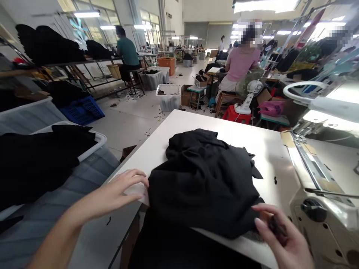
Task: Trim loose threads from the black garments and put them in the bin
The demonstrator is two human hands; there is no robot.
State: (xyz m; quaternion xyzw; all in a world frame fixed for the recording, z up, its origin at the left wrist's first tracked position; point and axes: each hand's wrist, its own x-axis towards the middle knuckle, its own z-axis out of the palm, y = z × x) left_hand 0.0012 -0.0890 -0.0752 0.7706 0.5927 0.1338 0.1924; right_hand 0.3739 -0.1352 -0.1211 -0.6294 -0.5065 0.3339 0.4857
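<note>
Black cloth garment (202, 183) bunched on the white sewing table (224, 138), hands working now
My left hand (120, 192) rests spread at its edge; my right hand (283, 239) pinches a small dark scrap (276, 226).

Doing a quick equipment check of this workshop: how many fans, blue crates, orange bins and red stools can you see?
Fans: 1
Blue crates: 1
Orange bins: 1
Red stools: 1
Total: 4
</note>
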